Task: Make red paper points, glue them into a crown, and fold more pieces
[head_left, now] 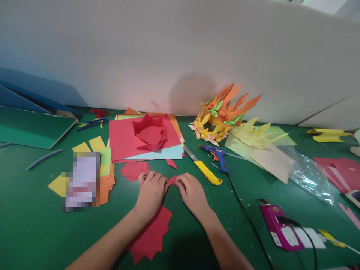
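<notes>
Between my two hands is a small folded piece of red paper [172, 180]. My left hand [152, 189] pinches its left end, and my right hand [191, 190] pinches the right end. Part of the piece is hidden behind my fingers. Just beyond lies a separate folded red petal [171, 163]. Red paper pieces [134, 170] are piled beside my left fingers. Below my left wrist, a fanned stack of red paper squares [153, 234] rests on the green table. Farther back, a red folded paper crown [150, 133] sits on coloured sheets.
A yellow utility knife [207, 172] and a blue glue gun [219, 155] with a black cord lie to the right. Behind them stands an orange and yellow paper crown [222, 116]. A magenta power unit [281, 227] is at right. Scissors [92, 123] lie back left.
</notes>
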The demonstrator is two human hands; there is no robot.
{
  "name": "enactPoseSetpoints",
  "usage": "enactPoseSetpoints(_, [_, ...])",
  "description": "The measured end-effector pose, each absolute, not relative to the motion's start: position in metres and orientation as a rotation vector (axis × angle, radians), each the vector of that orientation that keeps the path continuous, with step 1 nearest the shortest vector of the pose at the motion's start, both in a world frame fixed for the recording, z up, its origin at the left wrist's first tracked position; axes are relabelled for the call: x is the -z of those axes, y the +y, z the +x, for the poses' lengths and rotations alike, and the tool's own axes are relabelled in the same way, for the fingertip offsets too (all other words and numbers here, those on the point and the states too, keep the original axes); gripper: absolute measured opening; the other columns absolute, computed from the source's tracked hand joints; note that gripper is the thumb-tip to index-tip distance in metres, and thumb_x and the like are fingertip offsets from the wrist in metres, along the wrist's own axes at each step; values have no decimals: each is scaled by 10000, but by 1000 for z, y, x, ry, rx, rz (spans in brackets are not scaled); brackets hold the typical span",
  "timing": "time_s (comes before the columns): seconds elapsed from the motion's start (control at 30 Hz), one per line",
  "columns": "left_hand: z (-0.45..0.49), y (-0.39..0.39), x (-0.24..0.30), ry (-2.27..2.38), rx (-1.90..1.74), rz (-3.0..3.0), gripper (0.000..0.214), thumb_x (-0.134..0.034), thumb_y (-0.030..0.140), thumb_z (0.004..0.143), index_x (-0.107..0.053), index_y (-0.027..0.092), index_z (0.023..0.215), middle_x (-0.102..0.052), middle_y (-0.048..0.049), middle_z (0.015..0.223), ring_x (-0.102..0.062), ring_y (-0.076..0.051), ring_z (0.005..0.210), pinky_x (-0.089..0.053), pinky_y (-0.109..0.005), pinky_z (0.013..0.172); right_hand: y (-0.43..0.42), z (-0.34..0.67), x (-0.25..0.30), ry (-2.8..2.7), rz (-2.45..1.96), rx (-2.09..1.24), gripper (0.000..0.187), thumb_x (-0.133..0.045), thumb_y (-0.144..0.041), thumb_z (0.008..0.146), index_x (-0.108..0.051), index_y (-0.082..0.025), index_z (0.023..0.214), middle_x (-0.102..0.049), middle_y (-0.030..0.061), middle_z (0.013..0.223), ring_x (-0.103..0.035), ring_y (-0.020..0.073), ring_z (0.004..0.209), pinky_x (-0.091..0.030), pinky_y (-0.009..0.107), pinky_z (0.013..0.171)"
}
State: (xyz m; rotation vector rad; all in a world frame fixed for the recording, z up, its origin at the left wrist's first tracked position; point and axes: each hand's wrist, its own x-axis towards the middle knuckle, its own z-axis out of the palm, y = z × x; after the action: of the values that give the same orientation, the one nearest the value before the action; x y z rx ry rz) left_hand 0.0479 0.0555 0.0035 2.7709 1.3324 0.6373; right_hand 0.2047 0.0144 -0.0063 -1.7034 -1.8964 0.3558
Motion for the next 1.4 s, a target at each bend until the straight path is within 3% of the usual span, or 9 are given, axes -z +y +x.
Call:
enactPoseSetpoints(0.7, [46,56,-6,1503,-440,2671,206,-546,242,859,-648,166,697,-598,-84,798,-482,-263,852,-284,-430,811,26,203,-6,-1915,-1918,-577,150,-511,-75,818,-553,-185,725,-576,38,744,-541,182,720,-363,266,623])
enactPoseSetpoints(1.0, [44,57,-3,1458,-433,2506,121,-553,247,862,-657,207,816,-591,-67,895,-470,-253,888,-277,-410,784,27,203,-10,-1918,-1912,-603,147,-512,-99,826,-556,-184,714,-538,16,707,-511,156,635,-363,259,601])
enactPoseSetpoints(1.4, [45,58,-7,1419,-430,2526,175,-503,187,874,-664,208,810,-584,-69,906,-456,-254,898,-272,-418,793,29,203,-12,-1871,-1943,-656,133,-543,-101,808,-530,-192,711,-517,-7,683,-504,143,605,-371,253,591])
